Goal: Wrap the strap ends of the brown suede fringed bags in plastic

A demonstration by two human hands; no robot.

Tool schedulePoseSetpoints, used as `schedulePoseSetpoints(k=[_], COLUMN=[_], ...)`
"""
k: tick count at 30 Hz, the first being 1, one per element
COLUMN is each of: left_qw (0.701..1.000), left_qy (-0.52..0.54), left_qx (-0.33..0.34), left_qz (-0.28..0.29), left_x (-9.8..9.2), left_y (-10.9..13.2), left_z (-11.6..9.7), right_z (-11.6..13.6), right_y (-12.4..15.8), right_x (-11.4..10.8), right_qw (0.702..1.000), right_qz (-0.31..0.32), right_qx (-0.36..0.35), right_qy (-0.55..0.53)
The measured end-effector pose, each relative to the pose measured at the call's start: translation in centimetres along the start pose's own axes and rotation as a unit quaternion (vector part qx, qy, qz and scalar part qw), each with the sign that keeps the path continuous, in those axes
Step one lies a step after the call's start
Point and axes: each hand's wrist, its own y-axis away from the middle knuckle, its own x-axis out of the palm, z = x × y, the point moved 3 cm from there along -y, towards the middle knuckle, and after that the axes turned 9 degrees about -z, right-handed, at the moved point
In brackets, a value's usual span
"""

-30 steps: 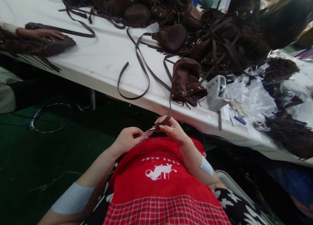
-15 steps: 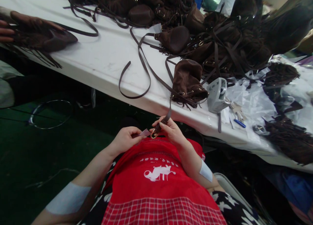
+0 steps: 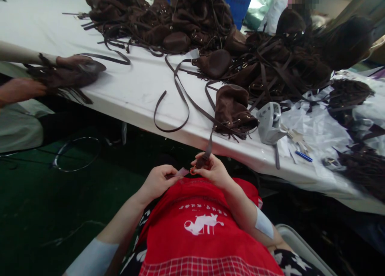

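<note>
Just above my lap, my right hand [image 3: 217,172] pinches the end of a dark brown strap [image 3: 208,150], with a small metal ring or clasp [image 3: 193,171] at its tip. That strap runs up to a brown suede drawstring bag [image 3: 231,105] lying at the table's front edge. My left hand [image 3: 159,181] is closed, thumb against fingers, on a small pale strip [image 3: 182,172] that points toward the ring. A narrow gap separates strip and ring. A long strap [image 3: 171,130] from the bags curls across the tabletop.
Brown fringed bags [image 3: 177,23] are heaped along the back of the white table [image 3: 126,91]. Right of my bag stand a grey plastic holder [image 3: 268,123], a blue pen [image 3: 303,156] and clear plastic bags [image 3: 315,123]. At left, a co-worker's hands [image 3: 24,89] handle another brown bag [image 3: 72,73].
My view has shifted, so the table sits lower and slightly right in the picture. My hands keep their grips. At left, the co-worker's hands have changed position on their bag.
</note>
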Motion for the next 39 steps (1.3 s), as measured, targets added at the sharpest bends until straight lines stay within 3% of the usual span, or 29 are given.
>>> schedulePoseSetpoints(k=[9,16,26,33,39], left_qw=[0.998,1.0,1.0,0.988,0.947], left_qy=[-0.033,-0.013,0.012,0.128,0.273], left_qx=[0.054,0.006,-0.01,-0.087,-0.17], left_qz=[0.007,0.0,0.007,-0.003,0.001], left_x=[0.4,1.0,1.6,2.4,3.8], left_y=[0.2,0.1,-0.7,-0.6,-0.9], left_z=[-1.8,-1.7,-2.0,-2.0,-1.2], right_z=[0.7,0.1,-0.2,-0.5,-1.3], right_y=[0.3,0.2,-0.1,0.0,-0.7], right_x=[0.5,0.5,0.6,0.1,-0.5], right_qw=[0.998,0.998,0.999,0.995,0.993], right_qz=[-0.045,-0.029,-0.016,-0.036,-0.034], right_qx=[-0.033,-0.035,-0.03,-0.083,-0.068], right_qy=[-0.031,-0.039,-0.033,0.05,0.091])
